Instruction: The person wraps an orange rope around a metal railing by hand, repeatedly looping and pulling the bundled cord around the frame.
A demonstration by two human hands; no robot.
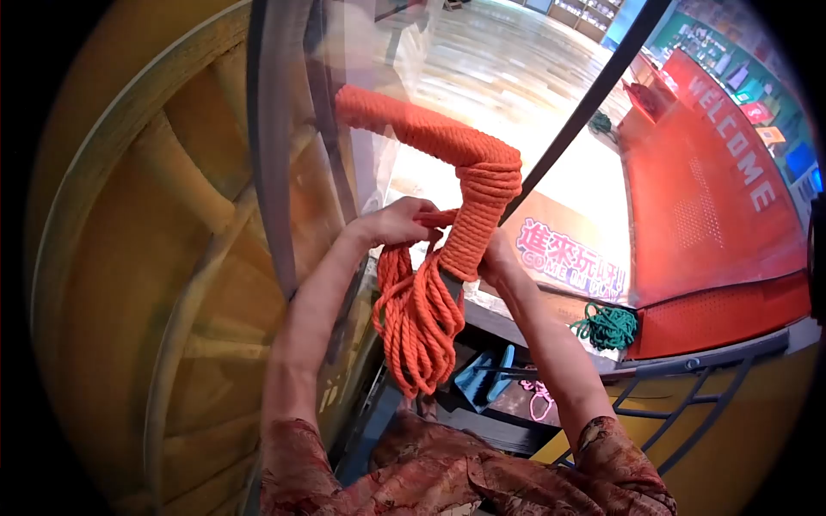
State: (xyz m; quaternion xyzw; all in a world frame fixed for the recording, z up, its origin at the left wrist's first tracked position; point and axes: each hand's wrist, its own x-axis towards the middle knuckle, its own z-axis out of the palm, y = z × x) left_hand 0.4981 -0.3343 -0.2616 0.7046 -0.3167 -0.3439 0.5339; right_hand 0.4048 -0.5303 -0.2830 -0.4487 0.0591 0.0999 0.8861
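Orange rope (417, 331) hangs in a looped bundle from my left hand (403, 221), whose fingers are closed around its upper strands. Beside it, a bent bar or handle is wrapped in tight turns of the same orange rope (484, 206); one arm of the wrapping runs to the upper left and the other goes down. A strand leads from my left hand toward the wrapped part. My right hand (494, 256) is at the far side of the lower wrapped part, its fingers hidden behind it.
A glass panel with dark frame bars (271, 146) stands at the left. Lower down are a blue dustpan (476, 384), a pink object (540, 402) and a green rope pile (609, 327). A red WELCOME counter (688, 172) and a printed mat (568, 254) lie beyond.
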